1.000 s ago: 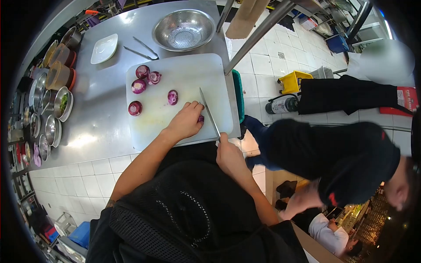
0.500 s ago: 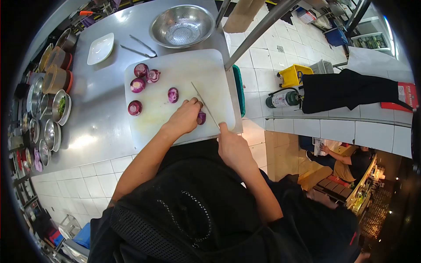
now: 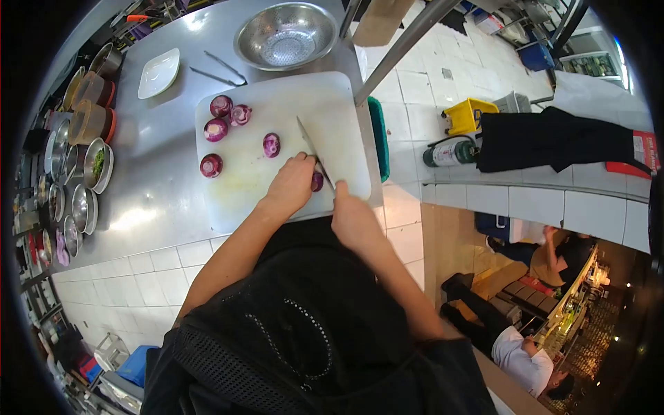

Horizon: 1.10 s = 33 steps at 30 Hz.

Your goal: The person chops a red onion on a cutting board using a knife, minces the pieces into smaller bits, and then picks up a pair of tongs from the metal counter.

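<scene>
Grips the knife (image 3: 311,142) firmly by its handle in the right hand (image 3: 354,216), blade slanting over the board (image 3: 277,104), tip away from the body, flat close by the fingertips of the left hand (image 3: 294,181). Has the left hand bent low at a piece (image 3: 317,182) of red onion, near the board's close edge; cannot tell the exact hold beneath the fingers. Farther in on the board, shows a cut onion (image 3: 271,145) lying alone, then three peeled or part-peeled onions (image 3: 216,129) bunched toward the far left corner, with another onion (image 3: 211,165) apart on the left side. Past the far edge, has open tongs (image 3: 218,76) lying on the steel table (image 3: 155,159), between a white dish (image 3: 159,72) and a steel colander (image 3: 287,34). At far left, shows bowls (image 3: 81,207) and tubs (image 3: 88,123) in a row.
</scene>
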Motion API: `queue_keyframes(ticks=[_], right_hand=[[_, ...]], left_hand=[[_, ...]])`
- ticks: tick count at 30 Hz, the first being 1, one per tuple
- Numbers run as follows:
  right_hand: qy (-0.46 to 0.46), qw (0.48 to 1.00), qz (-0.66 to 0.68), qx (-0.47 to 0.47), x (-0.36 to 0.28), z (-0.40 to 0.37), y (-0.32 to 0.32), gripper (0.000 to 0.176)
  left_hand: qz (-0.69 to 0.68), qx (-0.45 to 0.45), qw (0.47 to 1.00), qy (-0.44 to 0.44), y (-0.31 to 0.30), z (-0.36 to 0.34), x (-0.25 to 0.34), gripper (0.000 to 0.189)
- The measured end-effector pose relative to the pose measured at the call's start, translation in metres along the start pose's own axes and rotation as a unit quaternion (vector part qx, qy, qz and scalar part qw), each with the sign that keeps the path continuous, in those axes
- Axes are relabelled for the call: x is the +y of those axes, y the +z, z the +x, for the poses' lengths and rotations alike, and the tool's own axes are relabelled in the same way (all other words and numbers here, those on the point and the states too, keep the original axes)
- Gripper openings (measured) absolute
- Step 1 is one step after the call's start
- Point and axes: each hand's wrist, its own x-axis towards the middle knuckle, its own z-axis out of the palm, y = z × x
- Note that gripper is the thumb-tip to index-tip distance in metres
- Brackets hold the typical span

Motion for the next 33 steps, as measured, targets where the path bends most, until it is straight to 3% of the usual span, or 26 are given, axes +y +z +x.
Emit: queue_keyframes(ticks=[3,6,10,12,15,18,22,23,25,28,31,33], right_hand=[[0.05,0.994,-0.026,-0.09,-0.037,-0.012,-0.06,0.033],[0.057,0.997,0.001,-0.047,0.0,-0.002,0.002,0.03],[0.016,0.999,0.033,-0.008,-0.01,0.016,-0.021,0.028],[0.054,0.997,0.012,-0.062,-0.023,0.008,-0.046,0.026],[0.031,0.999,0.026,-0.022,-0.004,0.012,-0.006,0.024],[0.011,1.0,0.004,-0.023,-0.015,0.011,-0.031,0.025],[0.054,0.994,-0.016,-0.09,-0.048,-0.026,-0.073,0.032],[0.054,0.994,-0.019,-0.094,-0.038,-0.022,-0.054,0.032],[0.025,1.0,-0.009,-0.01,-0.009,-0.009,0.0,0.037],[0.025,0.999,0.009,-0.026,-0.013,0.021,-0.015,0.039],[0.044,0.997,-0.001,-0.064,-0.03,-0.01,-0.047,0.037],[0.063,0.994,-0.009,-0.089,-0.024,-0.01,-0.033,0.036]], left_hand=[[-0.011,0.03,0.999,-0.025,-0.001,-0.005,0.012,0.03],[-0.026,0.043,0.999,-0.008,0.005,-0.006,0.005,0.03],[-0.045,0.066,0.996,0.026,0.008,-0.012,0.002,0.031],[-0.105,0.111,0.988,0.031,0.01,-0.014,0.001,0.032],[-0.089,0.128,0.986,0.056,0.01,-0.015,-0.003,0.032],[-0.084,0.094,0.991,0.052,0.005,-0.013,-0.004,0.028],[-0.104,0.103,0.989,0.038,0.006,-0.009,0.0,0.025],[-0.104,0.1,0.989,0.035,0.006,-0.009,-0.001,0.025],[-0.105,0.098,0.989,0.03,0.006,-0.011,-0.003,0.024],[-0.112,0.082,0.99,0.036,0.006,-0.011,-0.008,0.024],[-0.134,0.113,0.984,0.031,0.008,-0.008,-0.003,0.022],[-0.121,0.109,0.986,0.028,0.006,-0.011,-0.001,0.022]])
